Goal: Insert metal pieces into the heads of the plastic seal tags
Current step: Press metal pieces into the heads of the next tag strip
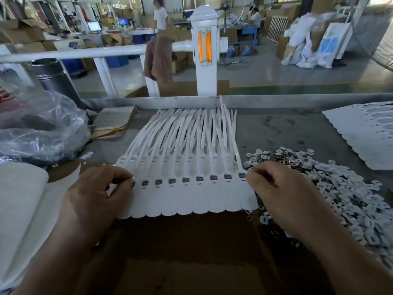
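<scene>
A row of white plastic seal tags [191,196] lies side by side on the bench, tails fanning away from me. Several heads in the row show a dark metal piece [185,179] seated in them. My left hand [100,192] has its fingers curled at the left end of the row, fingertips on the leftmost tag heads. My right hand [282,194] is curled at the right end, fingertips beside the last tag head; whether it pinches anything is hidden. A heap of small metal pieces [340,188] spreads to the right of that hand.
A second sheet of white tags [365,133] lies at the far right. A crumpled clear plastic bag [38,133] and a dark cylinder [55,79] stand at the left, a white pad [19,201] at the near left. A metal rail [170,102] edges the back.
</scene>
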A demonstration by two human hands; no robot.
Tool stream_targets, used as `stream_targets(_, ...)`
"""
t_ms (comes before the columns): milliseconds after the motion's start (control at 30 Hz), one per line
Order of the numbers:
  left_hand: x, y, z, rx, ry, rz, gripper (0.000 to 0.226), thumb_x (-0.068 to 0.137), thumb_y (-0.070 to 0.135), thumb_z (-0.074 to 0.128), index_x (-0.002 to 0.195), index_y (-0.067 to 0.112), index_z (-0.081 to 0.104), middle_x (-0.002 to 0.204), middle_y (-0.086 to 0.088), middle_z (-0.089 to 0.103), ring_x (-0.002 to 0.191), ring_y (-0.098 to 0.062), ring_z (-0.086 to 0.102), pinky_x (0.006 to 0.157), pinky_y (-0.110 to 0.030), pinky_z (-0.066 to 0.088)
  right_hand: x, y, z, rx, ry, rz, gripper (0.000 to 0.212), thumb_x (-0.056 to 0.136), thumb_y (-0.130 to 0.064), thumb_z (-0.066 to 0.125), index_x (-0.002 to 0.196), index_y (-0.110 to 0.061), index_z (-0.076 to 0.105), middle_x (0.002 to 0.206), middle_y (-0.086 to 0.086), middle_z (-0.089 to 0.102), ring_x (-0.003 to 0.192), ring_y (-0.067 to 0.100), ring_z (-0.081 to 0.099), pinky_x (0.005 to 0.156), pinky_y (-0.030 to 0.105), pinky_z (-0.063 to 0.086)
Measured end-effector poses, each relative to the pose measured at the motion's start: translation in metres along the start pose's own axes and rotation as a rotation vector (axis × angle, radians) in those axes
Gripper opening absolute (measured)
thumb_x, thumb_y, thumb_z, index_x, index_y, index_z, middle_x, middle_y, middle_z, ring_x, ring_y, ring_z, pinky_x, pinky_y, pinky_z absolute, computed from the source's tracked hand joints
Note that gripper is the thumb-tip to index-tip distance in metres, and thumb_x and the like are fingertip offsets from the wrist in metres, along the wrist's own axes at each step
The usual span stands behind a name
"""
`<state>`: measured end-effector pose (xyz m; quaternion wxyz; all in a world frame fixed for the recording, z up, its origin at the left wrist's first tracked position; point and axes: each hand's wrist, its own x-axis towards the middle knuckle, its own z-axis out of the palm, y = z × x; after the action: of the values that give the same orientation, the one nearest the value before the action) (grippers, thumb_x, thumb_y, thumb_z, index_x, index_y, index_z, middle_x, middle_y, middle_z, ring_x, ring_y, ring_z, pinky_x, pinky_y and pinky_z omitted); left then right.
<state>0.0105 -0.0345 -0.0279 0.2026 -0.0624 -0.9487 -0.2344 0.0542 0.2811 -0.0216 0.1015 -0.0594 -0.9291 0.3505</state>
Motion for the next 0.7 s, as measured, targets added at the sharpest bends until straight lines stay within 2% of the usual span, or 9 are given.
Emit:
stream_targets(100,0.002,-0.001,0.000,0.033,-0.013,0.029,0.013,0.084,0.025,0.068,0.087,0.037,0.066,0.088,0.030,0.055,0.094,0.016,0.047,0.068,-0.013,0.037,-0.002,0.000,-0.001,0.050,-0.068,0.032,0.029,0.090,-0.056,0.046,0.106,-0.037,0.061,0.079,-0.016,0.062,0.069,-0.002,0.057,0.057,0.023,0.039)
stream_targets(200,0.004,-0.002,-0.001,0.057,-0.044,0.061,0.014,0.083,0.021,0.069,0.088,0.034,0.068,0.087,0.033,0.053,0.096,0.020,0.044,0.071,-0.010,0.033,-0.002,0.000,-0.004,0.160,-0.114,0.065,0.018,0.095,-0.045,0.053,0.108,-0.034,0.060,0.056,-0.010,0.059,0.044,0.006,0.058,0.043,0.019,0.040)
stream_targets(267,0.004,-0.005,-0.001,0.076,-0.061,0.083,0.015,0.083,0.021,0.069,0.089,0.034,0.068,0.088,0.035,0.052,0.096,0.019,0.045,0.071,-0.011,0.033,-0.001,0.000,-0.005,0.194,-0.142,0.064,0.015,0.097,-0.039,0.054,0.110,-0.033,0.058,0.052,-0.012,0.062,0.037,0.006,0.055,0.037,0.016,0.038)
stream_targets(367,0.003,-0.009,0.000,0.066,-0.063,0.098,0.019,0.082,0.018,0.070,0.088,0.035,0.067,0.091,0.034,0.052,0.090,0.006,0.050,0.072,-0.018,0.037,-0.002,-0.001,-0.005,0.214,-0.140,0.059,0.014,0.098,-0.037,0.054,0.110,-0.033,0.057,0.054,-0.020,0.062,0.037,0.007,0.056,0.038,0.018,0.042)
stream_targets(433,0.002,-0.012,0.001,0.058,-0.065,0.107,0.024,0.080,0.015,0.072,0.087,0.037,0.065,0.092,0.032,0.052,0.092,-0.002,0.052,0.075,-0.023,0.039,-0.002,-0.001,-0.005,0.222,-0.133,0.058,0.013,0.098,-0.036,0.054,0.111,-0.034,0.056,0.054,-0.019,0.062,0.038,0.007,0.056,0.038,0.019,0.043)
stream_targets(600,0.004,-0.015,0.001,0.044,-0.075,0.076,0.036,0.080,0.018,0.071,0.082,0.051,0.055,0.094,0.033,0.050,0.091,0.003,0.046,0.074,-0.023,0.039,-0.003,-0.002,-0.005,0.228,-0.136,0.056,0.012,0.098,-0.038,0.053,0.109,-0.037,0.055,0.053,-0.011,0.064,0.037,0.007,0.055,0.039,0.019,0.044)
stream_targets(700,0.002,-0.016,0.002,0.035,-0.062,0.021,0.030,0.082,0.027,0.068,0.081,0.053,0.052,0.091,0.034,0.049,0.091,0.010,0.047,0.068,-0.018,0.037,-0.003,-0.003,-0.006,0.229,-0.135,0.055,0.012,0.098,-0.038,0.054,0.110,-0.038,0.055,0.053,-0.005,0.065,0.036,0.008,0.055,0.039,0.018,0.044)
